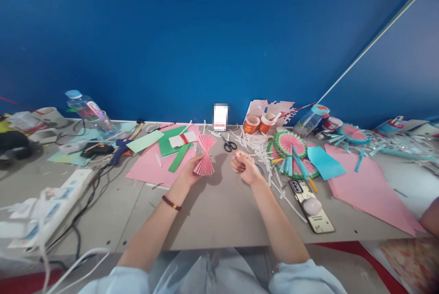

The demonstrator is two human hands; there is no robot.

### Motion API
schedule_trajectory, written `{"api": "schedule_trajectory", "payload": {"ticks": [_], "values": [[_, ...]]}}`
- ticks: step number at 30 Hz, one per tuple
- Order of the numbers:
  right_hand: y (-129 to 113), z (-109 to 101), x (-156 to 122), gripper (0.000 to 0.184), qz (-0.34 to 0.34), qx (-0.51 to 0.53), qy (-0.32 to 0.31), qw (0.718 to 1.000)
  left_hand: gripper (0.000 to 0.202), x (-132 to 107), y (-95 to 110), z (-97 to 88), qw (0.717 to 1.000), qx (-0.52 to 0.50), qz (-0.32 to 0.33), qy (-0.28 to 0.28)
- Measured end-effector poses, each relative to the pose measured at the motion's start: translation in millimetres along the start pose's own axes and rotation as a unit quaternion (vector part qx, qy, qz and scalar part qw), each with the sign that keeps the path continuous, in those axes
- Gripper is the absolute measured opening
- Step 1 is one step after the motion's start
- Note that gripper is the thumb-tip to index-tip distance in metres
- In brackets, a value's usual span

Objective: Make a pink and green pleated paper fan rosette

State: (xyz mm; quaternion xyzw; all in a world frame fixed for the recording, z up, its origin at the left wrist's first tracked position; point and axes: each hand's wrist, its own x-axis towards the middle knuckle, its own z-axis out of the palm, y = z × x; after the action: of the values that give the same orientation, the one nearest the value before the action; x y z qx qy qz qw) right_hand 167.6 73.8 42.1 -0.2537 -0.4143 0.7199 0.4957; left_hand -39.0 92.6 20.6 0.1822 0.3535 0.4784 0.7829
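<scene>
My left hand (190,171) is closed on a pleated pink paper (206,157), pinched narrow at its middle so both ends flare like a bow. Its folds stand upright over the grey table. To the right, apart from the paper, my right hand (244,167) is raised with its fingers curled together. Whatever may be between those fingers is too small to make out. Black-handled scissors (230,146) lie just beyond my right hand. Left of the pleated paper, pink sheets (144,168) lie under green paper (169,142) and a white bundle with a red band (183,139).
At right are finished watermelon-like paper fans (291,145), paper cups (252,123), white paper strips (255,141), a phone (313,211) and pink sheets (370,184). At left are a power strip (58,205), cables, a glue gun (120,151) and a bottle (89,109). A blue wall stands behind.
</scene>
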Motion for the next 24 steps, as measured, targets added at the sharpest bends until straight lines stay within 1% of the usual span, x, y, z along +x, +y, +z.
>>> {"api": "schedule_trajectory", "payload": {"ticks": [3,6,11,15,17,19,24], "values": [[2.5,1.6,0.5,0.026,0.007,-0.029,0.001,1.000,0.015,-1.3,-2.2,0.8,1.000,-0.015,-0.003,-0.018],[5.6,3.5,2.3,0.025,0.001,-0.069,0.015,0.997,0.019,-1.4,-3.5,1.2,0.999,0.003,0.010,-0.037],[11.4,9.8,3.5,0.030,-0.027,-0.195,0.055,0.979,0.028,-2.8,-7.8,4.8,0.997,0.057,0.048,0.000],[12.5,18.3,-1.1,0.032,-0.029,-0.275,0.036,0.960,0.030,-6.3,-13.5,9.8,0.991,0.105,0.081,-0.011],[13.6,21.4,-2.1,0.032,-0.018,-0.286,0.031,0.958,0.030,-6.6,-16.4,11.3,0.989,0.104,0.104,-0.013],[16.2,22.6,-0.9,0.032,-0.010,-0.282,0.037,0.959,0.028,-5.7,-19.0,11.9,0.988,0.104,0.113,-0.008],[27.0,18.8,7.6,0.033,-0.011,-0.249,0.074,0.966,0.027,-3.2,-23.7,11.8,0.985,0.122,0.120,0.024]]}}
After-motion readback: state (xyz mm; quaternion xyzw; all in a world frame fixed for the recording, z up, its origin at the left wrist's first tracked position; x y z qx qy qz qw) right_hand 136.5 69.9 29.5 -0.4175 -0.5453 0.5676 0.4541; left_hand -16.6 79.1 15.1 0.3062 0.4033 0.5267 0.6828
